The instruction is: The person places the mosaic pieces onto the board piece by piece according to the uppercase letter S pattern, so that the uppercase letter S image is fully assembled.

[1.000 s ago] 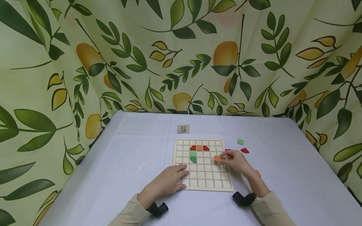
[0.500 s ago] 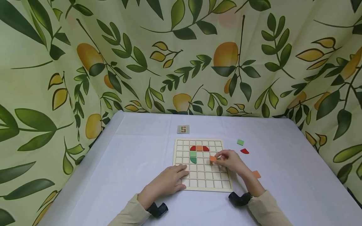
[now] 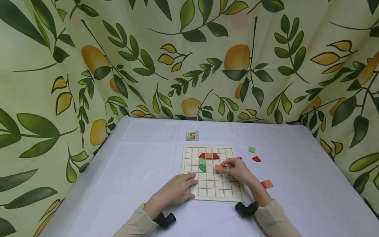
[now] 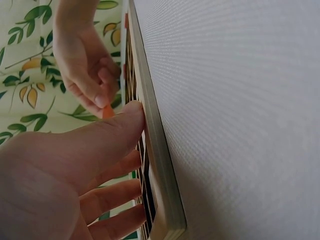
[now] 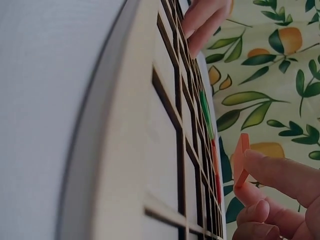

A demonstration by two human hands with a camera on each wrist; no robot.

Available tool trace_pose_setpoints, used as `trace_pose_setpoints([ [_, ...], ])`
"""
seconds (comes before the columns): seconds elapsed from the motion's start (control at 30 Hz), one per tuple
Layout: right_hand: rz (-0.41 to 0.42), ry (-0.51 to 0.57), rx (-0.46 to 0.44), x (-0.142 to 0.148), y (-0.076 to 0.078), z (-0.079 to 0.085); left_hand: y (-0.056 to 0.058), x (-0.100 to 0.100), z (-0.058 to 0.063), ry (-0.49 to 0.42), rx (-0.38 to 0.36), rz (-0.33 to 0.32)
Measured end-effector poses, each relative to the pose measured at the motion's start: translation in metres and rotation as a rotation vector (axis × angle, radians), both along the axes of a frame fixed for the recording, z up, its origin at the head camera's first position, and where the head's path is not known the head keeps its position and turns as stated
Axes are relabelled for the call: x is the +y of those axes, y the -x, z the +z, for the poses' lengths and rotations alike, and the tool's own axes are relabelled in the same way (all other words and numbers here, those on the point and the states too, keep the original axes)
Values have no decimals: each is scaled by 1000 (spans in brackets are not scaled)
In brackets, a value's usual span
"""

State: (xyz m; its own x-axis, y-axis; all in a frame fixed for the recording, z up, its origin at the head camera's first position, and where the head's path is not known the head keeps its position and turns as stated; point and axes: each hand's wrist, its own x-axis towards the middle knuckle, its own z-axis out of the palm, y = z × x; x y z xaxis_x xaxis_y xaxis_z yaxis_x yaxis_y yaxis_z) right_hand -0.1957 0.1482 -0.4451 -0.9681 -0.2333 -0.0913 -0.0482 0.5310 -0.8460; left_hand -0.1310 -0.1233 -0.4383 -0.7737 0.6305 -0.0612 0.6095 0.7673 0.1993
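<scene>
My right hand [image 3: 238,169] pinches an orange square tile [image 3: 218,168] between thumb and fingers, over the right-centre of a pale wooden grid board [image 3: 219,193]. In the right wrist view the tile [image 5: 241,160] stands above the grid, seen nearly edge-on. My left hand [image 3: 176,188] rests on the board's left side with fingers extended; in the left wrist view its thumb [image 4: 122,122] lies at the board's edge. Set in the grid are two red rounded pieces [image 3: 215,156] either side of an orange square [image 3: 209,155], with a green square [image 3: 202,161] and green rounded piece [image 3: 202,168] below.
Behind the board lies a small pattern card [image 3: 192,136]. Right of it are a green square [image 3: 252,149], a red rounded piece [image 3: 256,159], an orange square [image 3: 268,183] beside a red piece [image 3: 263,185], and another red piece [image 3: 238,158] partly hidden.
My right hand has moved left across the board with the orange tile, uncovering pieces near its forearm. My left hand has stayed put.
</scene>
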Motion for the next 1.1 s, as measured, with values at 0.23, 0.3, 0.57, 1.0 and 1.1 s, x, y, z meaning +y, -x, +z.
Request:
trace_pose_setpoints([
  [0.23, -9, 8, -9, -7, 2, 1, 1, 0, 0, 1, 5, -4],
  [0.3, -13, 3, -15, -10, 2, 0, 1, 0, 0, 3, 2, -3],
  [0.57, -38, -32, -36, -15, 3, 2, 0, 1, 0, 10, -11, 8],
  [1.0, -39, -33, -27, -24, 5, 1, 0, 0, 1, 3, -13, 5],
  [1.1, -56, -35, -54, -27, 6, 1, 0, 0, 1, 1, -9, 3],
])
